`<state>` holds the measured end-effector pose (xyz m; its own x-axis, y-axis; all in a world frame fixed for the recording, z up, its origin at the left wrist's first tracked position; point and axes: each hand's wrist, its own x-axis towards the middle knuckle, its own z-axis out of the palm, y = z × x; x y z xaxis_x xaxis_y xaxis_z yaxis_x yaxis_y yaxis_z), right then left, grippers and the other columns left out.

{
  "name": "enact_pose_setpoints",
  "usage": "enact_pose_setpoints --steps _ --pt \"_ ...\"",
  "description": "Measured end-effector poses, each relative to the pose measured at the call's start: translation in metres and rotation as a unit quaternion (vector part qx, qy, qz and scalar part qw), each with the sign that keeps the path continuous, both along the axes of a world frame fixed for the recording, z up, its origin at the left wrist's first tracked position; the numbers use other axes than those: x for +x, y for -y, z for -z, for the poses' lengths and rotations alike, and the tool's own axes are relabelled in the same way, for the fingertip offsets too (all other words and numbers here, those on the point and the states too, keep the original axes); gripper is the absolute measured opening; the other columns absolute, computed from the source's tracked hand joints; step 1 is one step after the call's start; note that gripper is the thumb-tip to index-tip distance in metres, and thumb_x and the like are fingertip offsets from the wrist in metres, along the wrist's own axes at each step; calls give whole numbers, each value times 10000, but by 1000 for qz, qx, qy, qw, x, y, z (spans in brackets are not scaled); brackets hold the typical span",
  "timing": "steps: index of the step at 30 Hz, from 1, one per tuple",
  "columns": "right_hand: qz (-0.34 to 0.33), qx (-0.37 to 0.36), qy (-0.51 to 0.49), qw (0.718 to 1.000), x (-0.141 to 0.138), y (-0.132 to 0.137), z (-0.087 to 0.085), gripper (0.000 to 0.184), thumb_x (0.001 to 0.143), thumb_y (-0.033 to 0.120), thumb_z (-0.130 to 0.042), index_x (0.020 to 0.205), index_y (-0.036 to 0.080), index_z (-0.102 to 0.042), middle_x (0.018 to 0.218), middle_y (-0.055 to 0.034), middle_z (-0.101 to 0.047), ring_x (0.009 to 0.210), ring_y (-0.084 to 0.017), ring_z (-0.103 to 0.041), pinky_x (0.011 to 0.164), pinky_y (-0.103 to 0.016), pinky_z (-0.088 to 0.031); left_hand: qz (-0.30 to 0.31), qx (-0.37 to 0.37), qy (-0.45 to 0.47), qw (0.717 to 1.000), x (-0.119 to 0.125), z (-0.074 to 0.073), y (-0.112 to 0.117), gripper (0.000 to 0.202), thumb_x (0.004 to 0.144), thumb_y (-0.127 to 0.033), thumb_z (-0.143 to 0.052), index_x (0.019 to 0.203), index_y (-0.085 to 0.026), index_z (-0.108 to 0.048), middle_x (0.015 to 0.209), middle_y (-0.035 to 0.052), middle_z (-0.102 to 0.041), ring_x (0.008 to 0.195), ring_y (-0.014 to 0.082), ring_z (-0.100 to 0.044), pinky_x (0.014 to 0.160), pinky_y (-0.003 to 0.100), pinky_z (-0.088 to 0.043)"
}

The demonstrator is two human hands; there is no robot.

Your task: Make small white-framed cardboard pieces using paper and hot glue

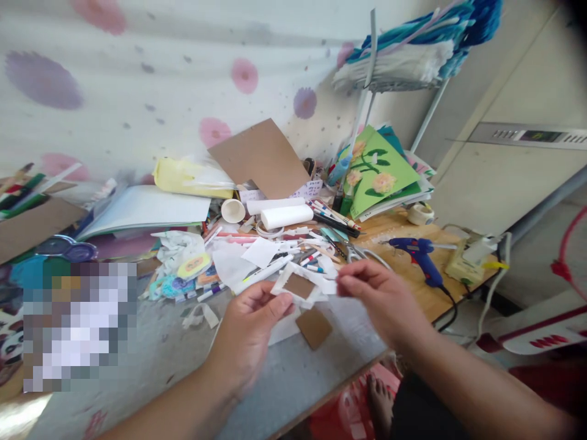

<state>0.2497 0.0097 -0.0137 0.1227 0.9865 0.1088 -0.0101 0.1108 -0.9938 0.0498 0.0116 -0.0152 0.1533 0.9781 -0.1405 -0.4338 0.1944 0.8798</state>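
Both my hands hold a small white paper frame (302, 282) with a brown cardboard centre, just above the desk. My left hand (250, 330) pinches its left lower edge between thumb and fingers. My right hand (380, 296) pinches its right end with closed fingertips. Under the frame, a loose brown cardboard square (314, 327) lies on the grey mat (284, 379).
Paper scraps, pens and markers (330, 215) litter the desk behind. A blue glue gun (419, 253) lies to the right with its cord, scissors (362, 252) beside it. White rolls (287, 215), a brown cardboard sheet (259, 157), green flower card (378, 174) and a wire rack stand further back.
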Motion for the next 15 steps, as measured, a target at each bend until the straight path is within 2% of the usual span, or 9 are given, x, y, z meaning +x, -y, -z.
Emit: enact_pose_setpoints --steps 2,4,6,7,8,9,10,12,15 --pt "121 70 151 979 44 0 -10 144 682 322 -741 725 198 -680 679 -23 -663 643 -179 -603 640 -323 -491 -7 -28 29 999 -1 -1 -3 122 680 -221 -745 722 -172 -642 716 -6 -688 696 127 -629 731 278 -504" --pt "209 90 214 950 89 9 -20 103 724 296 -707 794 220 -704 775 -63 -692 733 -218 -631 712 -357 -490 -1 -45 40 998 -2 -2 -5 127 689 -235 -739 722 -174 -633 712 2 -691 673 133 -634 688 274 -509" --pt "204 49 228 951 129 22 -26 80 744 292 -686 800 238 -706 756 -75 -704 694 -224 -647 687 -356 -500 6 -44 35 998 -3 -2 -5 122 701 -248 -730 704 -171 -635 681 1 -678 645 123 -618 652 250 -500" --pt "229 47 236 943 145 27 -27 61 743 313 -677 760 257 -695 698 -62 -696 630 -216 -642 626 -338 -497 7 -38 32 999 -3 -1 -5 123 708 -254 -724 686 -172 -635 654 -9 -660 627 114 -600 640 238 -493" --pt "213 13 265 940 158 31 -25 52 753 315 -665 765 270 -688 712 -68 -701 642 -222 -646 607 -327 -488 7 -30 29 999 -3 0 -5 127 718 -261 -715 671 -175 -635 629 -21 -637 610 104 -579 629 227 -484" --pt "241 -9 316 918 169 31 -22 92 758 339 -650 710 263 -670 644 -64 -681 588 -220 -629 549 -322 -465 6 -22 26 999 -3 1 -5 132 726 -269 -709 663 -180 -636 613 -31 -616 596 96 -556 619 218 -475" --pt "264 -37 378 887 177 28 -17 168 769 377 -625 660 251 -648 584 -67 -655 544 -225 -611 511 -329 -438 6 -13 22 1000 -3 2 -5 133 735 -278 -701 664 -185 -640 613 -37 -603 592 92 -538 615 212 -466" --pt "268 -76 460 843 185 13 -5 227 795 422 -567 698 233 -645 637 -89 -678 583 -245 -627 525 -339 -439 10 2 9 1000 -3 5 -5 125 752 -293 -687 686 -192 -654 636 -36 -598 603 90 -520 614 208 -447" --pt "230 -91 485 838 186 -20 11 225 713 431 -642 759 212 -662 733 -97 -704 662 -271 -653 574 -345 -457 35 6 -7 999 -3 7 -4 108 779 -305 -661 764 -201 -683 679 -24 -612 646 102 -526 647 222 -439"
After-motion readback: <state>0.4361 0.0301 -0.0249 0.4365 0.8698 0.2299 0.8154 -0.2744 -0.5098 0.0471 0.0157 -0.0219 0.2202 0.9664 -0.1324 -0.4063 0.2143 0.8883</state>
